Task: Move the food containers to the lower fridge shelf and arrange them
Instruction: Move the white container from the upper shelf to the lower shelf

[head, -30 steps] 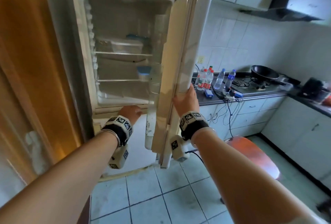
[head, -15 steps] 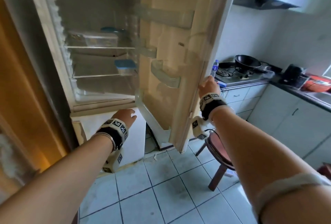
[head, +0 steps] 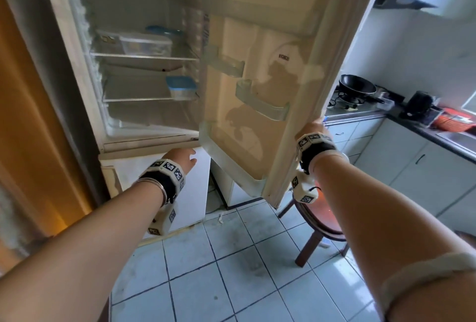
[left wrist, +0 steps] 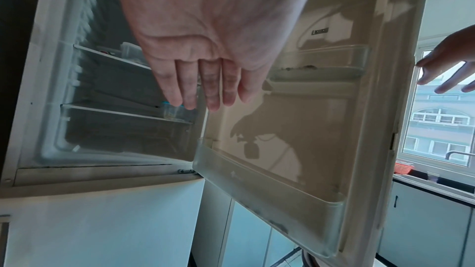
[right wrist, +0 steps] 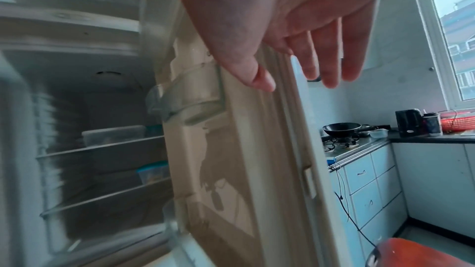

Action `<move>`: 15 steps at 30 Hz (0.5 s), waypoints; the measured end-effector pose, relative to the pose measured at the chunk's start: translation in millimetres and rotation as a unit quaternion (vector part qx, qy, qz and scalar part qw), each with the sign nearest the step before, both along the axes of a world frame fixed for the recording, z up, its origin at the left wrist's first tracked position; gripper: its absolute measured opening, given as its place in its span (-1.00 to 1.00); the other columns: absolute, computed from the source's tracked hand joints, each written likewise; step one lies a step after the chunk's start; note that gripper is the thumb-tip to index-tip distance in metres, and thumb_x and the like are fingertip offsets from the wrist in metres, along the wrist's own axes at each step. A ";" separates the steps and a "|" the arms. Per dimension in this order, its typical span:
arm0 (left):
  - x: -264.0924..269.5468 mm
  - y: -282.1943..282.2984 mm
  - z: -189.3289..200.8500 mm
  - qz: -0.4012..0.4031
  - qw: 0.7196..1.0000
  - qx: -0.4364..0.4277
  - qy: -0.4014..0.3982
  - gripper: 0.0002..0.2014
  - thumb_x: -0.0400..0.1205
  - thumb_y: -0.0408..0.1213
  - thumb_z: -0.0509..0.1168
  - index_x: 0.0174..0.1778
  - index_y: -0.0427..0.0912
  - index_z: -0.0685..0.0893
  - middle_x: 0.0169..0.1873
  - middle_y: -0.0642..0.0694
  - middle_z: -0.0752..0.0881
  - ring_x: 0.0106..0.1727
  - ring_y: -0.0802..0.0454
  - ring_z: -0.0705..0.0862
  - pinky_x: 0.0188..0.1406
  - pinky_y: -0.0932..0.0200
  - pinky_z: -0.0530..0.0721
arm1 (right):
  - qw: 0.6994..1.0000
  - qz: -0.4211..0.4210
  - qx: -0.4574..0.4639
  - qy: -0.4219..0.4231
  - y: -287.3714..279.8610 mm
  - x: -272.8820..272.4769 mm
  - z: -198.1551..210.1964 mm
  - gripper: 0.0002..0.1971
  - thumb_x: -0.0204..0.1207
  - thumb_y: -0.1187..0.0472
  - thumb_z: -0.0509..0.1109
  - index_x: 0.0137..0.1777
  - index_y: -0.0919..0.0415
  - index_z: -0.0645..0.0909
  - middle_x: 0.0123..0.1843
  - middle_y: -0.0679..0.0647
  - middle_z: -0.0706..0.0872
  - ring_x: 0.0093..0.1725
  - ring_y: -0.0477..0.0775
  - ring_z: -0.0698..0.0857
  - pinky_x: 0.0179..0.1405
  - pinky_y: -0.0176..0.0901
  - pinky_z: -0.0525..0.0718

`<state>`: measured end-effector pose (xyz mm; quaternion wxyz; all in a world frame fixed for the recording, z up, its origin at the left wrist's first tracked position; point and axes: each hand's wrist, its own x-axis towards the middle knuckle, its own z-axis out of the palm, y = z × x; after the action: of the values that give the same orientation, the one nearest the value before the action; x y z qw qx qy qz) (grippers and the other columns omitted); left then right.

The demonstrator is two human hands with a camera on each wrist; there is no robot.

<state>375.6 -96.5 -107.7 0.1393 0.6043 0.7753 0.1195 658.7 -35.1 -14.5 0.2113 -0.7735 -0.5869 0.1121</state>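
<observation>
The empty left hand (head: 181, 158), fingers straight, lies below and nearer the clear container (head: 145, 43); the right hand (head: 313, 129), fingers relaxed, straddles the door edge (head: 302, 125).

No lettering, label or number is sharp enough to read.
</observation>
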 end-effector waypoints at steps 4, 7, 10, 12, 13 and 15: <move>-19.9 8.6 -1.7 -0.007 1.000 -0.006 0.003 -0.56 0.71 -0.16 0.10 0.51 -0.14 0.46 0.51 -0.16 0.50 0.50 -0.15 0.48 0.50 0.09 0.40 | 0.985 0.092 -0.108 -0.101 -34.1 -48.8 -23.2 -0.64 0.53 0.24 0.33 0.33 0.18 0.63 0.34 0.14 0.66 0.32 0.19 0.65 0.17 -0.17 0.62; -40.9 12.8 -1.2 -0.012 1.000 -0.005 0.007 -0.57 0.70 -0.16 0.11 0.49 -0.15 0.48 0.48 -0.17 0.53 0.47 -0.17 0.51 0.49 0.06 0.45 | 0.976 0.118 -0.132 -0.126 -40.5 -98.4 -38.0 -0.68 0.49 0.23 0.33 0.23 0.23 0.66 0.25 0.20 0.71 0.26 0.24 0.67 0.23 -0.14 0.60; -69.6 12.5 -1.0 -0.025 1.000 0.001 0.018 -0.58 0.70 -0.16 0.11 0.46 -0.17 0.52 0.46 -0.17 0.56 0.46 -0.18 0.53 0.47 0.04 0.48 | 0.976 0.141 -0.123 -0.108 -35.2 -146.9 -46.3 -0.66 0.53 0.22 0.28 0.29 0.24 0.60 0.31 0.23 0.66 0.34 0.27 0.59 0.39 0.00 0.54; -91.3 12.9 0.4 -0.030 0.999 0.002 0.025 -0.60 0.69 -0.18 0.12 0.42 -0.20 0.55 0.44 -0.19 0.57 0.43 -0.19 0.54 0.43 0.05 0.48 | 0.977 0.157 -0.109 -0.098 -29.4 -179.6 -50.1 -0.64 0.55 0.21 0.23 0.32 0.23 0.59 0.32 0.26 0.66 0.34 0.28 0.60 0.37 -0.01 0.55; -102.2 13.6 1.1 -0.032 0.999 0.000 0.031 -0.62 0.68 -0.20 0.11 0.39 -0.21 0.56 0.40 -0.22 0.60 0.39 -0.20 0.57 0.37 0.05 0.51 | 0.977 0.165 -0.097 -0.091 -26.5 -195.6 -52.0 -0.63 0.54 0.20 0.22 0.33 0.22 0.59 0.32 0.27 0.66 0.33 0.30 0.61 0.34 -0.02 0.57; -124.1 15.9 1.2 -0.029 0.999 -0.008 0.035 -0.62 0.67 -0.22 0.09 0.40 -0.18 0.55 0.39 -0.22 0.61 0.37 -0.20 0.58 0.34 0.06 0.53 | 0.974 0.183 -0.092 -0.095 -20.6 -227.7 -56.0 -0.61 0.55 0.17 0.21 0.35 0.23 0.57 0.34 0.28 0.63 0.32 0.31 0.61 0.28 0.00 0.57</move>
<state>251.6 -80.7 -106.5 0.1204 0.6292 0.7628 0.0882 431.1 -55.7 -70.6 0.0579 -0.6765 -0.7228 0.1283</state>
